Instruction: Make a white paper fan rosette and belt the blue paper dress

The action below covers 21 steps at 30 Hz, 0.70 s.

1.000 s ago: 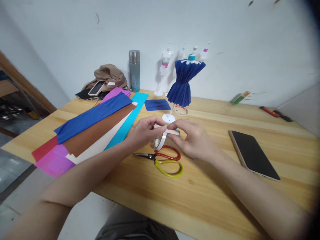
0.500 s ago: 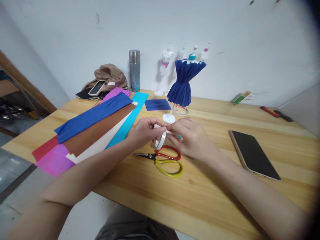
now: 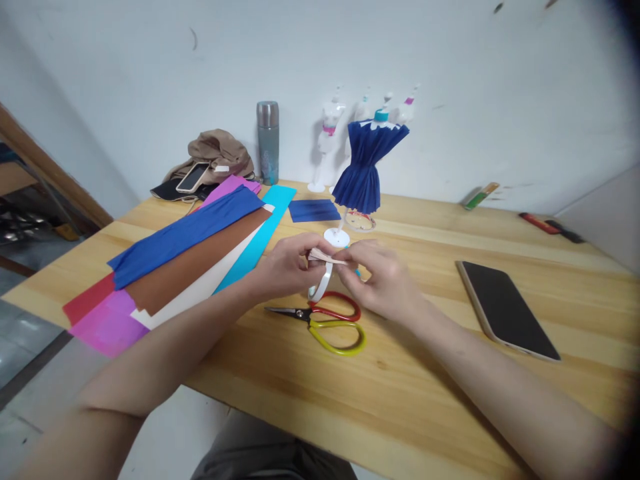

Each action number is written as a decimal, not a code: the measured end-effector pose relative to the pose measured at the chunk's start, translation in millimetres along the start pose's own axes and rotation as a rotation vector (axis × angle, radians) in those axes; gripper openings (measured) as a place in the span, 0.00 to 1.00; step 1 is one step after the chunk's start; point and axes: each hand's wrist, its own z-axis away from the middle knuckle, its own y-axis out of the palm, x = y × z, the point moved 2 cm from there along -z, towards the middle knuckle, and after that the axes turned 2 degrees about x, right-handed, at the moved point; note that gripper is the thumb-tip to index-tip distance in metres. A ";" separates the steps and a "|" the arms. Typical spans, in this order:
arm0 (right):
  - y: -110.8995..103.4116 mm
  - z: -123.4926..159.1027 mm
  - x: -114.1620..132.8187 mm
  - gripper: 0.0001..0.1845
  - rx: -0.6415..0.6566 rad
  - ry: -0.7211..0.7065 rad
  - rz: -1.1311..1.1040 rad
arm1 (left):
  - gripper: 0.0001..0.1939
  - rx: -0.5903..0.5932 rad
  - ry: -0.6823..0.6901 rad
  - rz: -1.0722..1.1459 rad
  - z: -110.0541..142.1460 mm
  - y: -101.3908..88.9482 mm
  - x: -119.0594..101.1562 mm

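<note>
A small pale pinkish folded paper strip (image 3: 320,256), its layers fanned at one end, is held between both hands above the table. My left hand (image 3: 287,267) is closed, pinching its left part between thumb and fingers. At its other end, my right hand (image 3: 383,277) closes thumb and fingertips on it. Just below the strip stands a roll of white tape (image 3: 323,285), partly hidden by the fingers. Scissors (image 3: 304,315) with one red and one yellow handle lie nearer to me. Beyond the hands, a mannequin stand wears a pleated navy paper dress (image 3: 367,167).
Coloured paper sheets (image 3: 200,257) are layered at the left; a small blue piece (image 3: 315,211) lies behind. A phone (image 3: 507,310) lies at the right. Along the back are a bottle (image 3: 268,143), a brown cloth bundle (image 3: 220,153), white mannequins (image 3: 330,123) and a green item (image 3: 481,197).
The right hand's fingers have shifted along the pale paper, and its left end now shows fanned layers. The left hand keeps hold. Scissors and tape stay in place.
</note>
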 end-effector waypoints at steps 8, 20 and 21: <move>-2.6 -2.9 3.3 0.07 0.078 0.336 -0.321 | 0.04 -0.040 -0.016 -0.110 -0.4 -0.1 -0.7; 2.3 -4.4 -0.6 0.08 0.115 0.474 -0.492 | 0.06 -0.003 -0.235 0.134 -1.1 2.4 1.7; 2.5 -4.6 -0.2 0.09 0.116 0.481 -0.491 | 0.06 -0.001 -0.239 0.130 -1.2 2.5 1.5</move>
